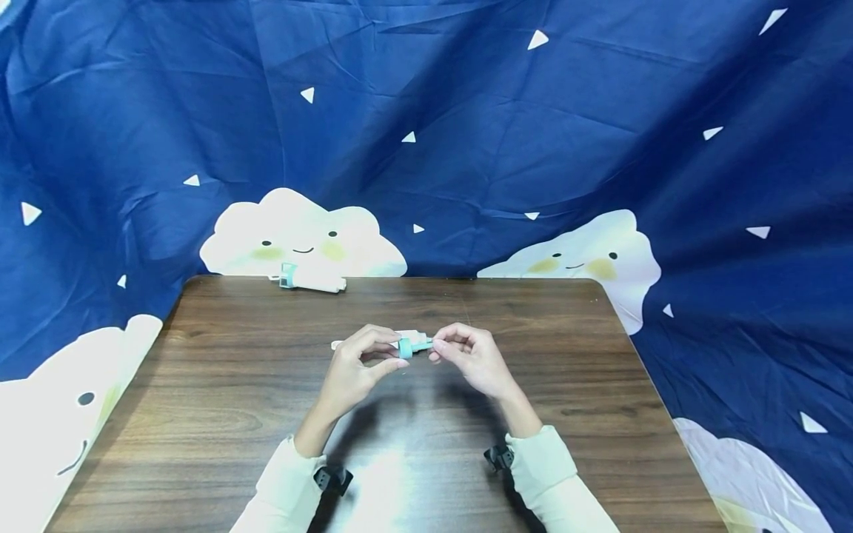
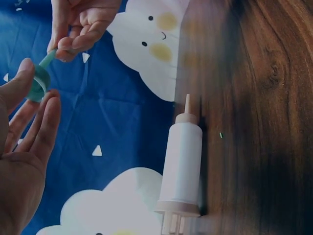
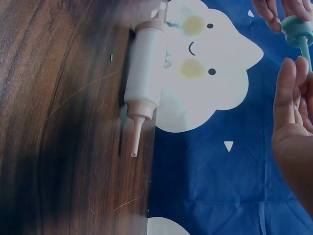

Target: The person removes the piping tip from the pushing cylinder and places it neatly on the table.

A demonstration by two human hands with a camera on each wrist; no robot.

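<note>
A teal nozzle cap (image 1: 405,349) with a thin spout is held up between both hands over the middle of the table. My left hand (image 1: 360,363) grips its round collar between thumb and fingertips. The thumb and fingers of my right hand (image 1: 474,360) pinch the end of the spout (image 3: 304,49). Just beyond the hands a white syringe-like tube (image 2: 182,161) with a beige collar and nozzle lies on its side, partly covered by the left hand and cap in the head view.
Near the far left edge of the wooden table (image 1: 220,414) lies another white tube (image 1: 316,280) with a teal collar. A tiny green scrap (image 3: 111,57) is on the tabletop. Behind the table hangs a blue cloth (image 1: 426,170) printed with clouds and white triangles.
</note>
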